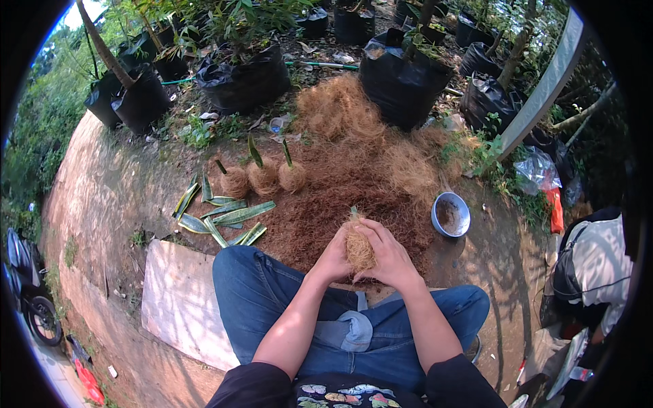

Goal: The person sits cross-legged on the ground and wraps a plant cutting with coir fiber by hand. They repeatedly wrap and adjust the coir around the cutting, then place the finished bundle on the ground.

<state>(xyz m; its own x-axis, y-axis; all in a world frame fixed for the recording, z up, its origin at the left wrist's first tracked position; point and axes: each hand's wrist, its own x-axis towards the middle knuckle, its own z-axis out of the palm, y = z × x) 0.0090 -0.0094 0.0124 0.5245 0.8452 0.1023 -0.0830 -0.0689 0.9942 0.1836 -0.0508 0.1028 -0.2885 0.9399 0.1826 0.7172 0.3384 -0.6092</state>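
Between both palms, above my crossed legs, I hold a coconut fiber ball (360,250) with a small leaf tip showing at its top. My left hand (335,256) presses its left side, and my right hand (388,255) wraps its right side and top. Dark brown coco peat (316,224) is spread on the ground under and beyond my hands. Three finished-looking fiber balls (263,178), each with an upright leaf piece, stand together at the upper left. Below them lie several cut snake plant leaves (245,212). A heap of loose coconut fiber (339,109) lies farther off.
A round light-blue bowl (450,214) with brown residue stands right of the peat. Black plant bags (403,84) line the far side. A pale board (183,301) lies left of my knee. Another person (597,260) is at the right edge, near a metal pole (543,92).
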